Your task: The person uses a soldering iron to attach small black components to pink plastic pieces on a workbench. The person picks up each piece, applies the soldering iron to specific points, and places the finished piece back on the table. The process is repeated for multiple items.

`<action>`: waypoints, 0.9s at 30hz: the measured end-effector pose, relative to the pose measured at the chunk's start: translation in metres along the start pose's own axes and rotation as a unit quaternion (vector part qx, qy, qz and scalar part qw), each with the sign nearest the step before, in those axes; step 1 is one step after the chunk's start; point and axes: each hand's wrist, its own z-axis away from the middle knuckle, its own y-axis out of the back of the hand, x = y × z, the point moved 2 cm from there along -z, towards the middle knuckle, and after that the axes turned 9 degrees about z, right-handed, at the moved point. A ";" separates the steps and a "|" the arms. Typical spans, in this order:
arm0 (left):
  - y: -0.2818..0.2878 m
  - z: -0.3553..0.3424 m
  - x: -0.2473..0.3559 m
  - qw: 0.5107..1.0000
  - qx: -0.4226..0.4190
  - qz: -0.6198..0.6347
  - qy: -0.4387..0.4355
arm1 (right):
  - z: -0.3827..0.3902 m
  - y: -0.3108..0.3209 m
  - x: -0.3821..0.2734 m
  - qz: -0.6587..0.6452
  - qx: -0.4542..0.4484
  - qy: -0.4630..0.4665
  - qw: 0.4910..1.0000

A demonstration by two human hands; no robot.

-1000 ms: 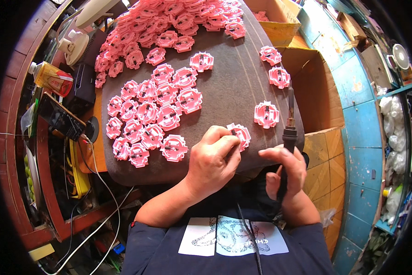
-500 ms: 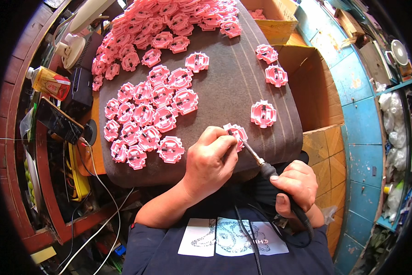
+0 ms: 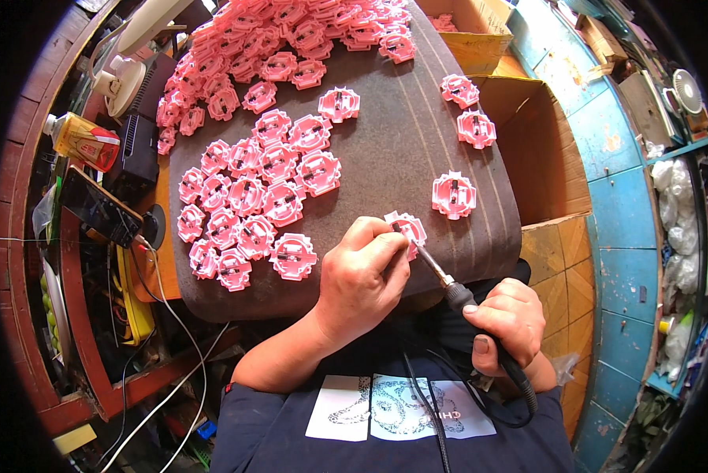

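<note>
My left hand (image 3: pixel 362 264) is closed in a pinch at the left edge of a pink plastic part (image 3: pixel 410 229). Its fingertips hide part of that edge, and I cannot see whether anything thin is also between them. In my right hand (image 3: pixel 508 323) is a soldering iron (image 3: pixel 458 294), gripped by its dark handle with the thumb on top. The iron's metal tip touches or nearly touches the part's middle. Beyond it on the dark mat (image 3: pixel 393 146) lies a similar pink part (image 3: pixel 454 195) with a small black piece in its centre.
A cluster of pink parts (image 3: pixel 282 203) lies left of my hands, with a large heap (image 3: pixel 291 35) behind. Cardboard boxes (image 3: pixel 531 150) stand right of the table. A phone (image 3: pixel 102 206) and a bottle (image 3: pixel 86 142) are at the left. The iron's cable (image 3: pixel 527 390) loops across my lap.
The soldering iron and my right hand have shifted very slightly. My left hand and the pink part at it stay in place.
</note>
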 end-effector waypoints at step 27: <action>-0.001 -0.001 0.003 1.000 0.005 -0.007 0.005 | -0.004 -0.052 0.029 0.033 0.087 -0.049 0.994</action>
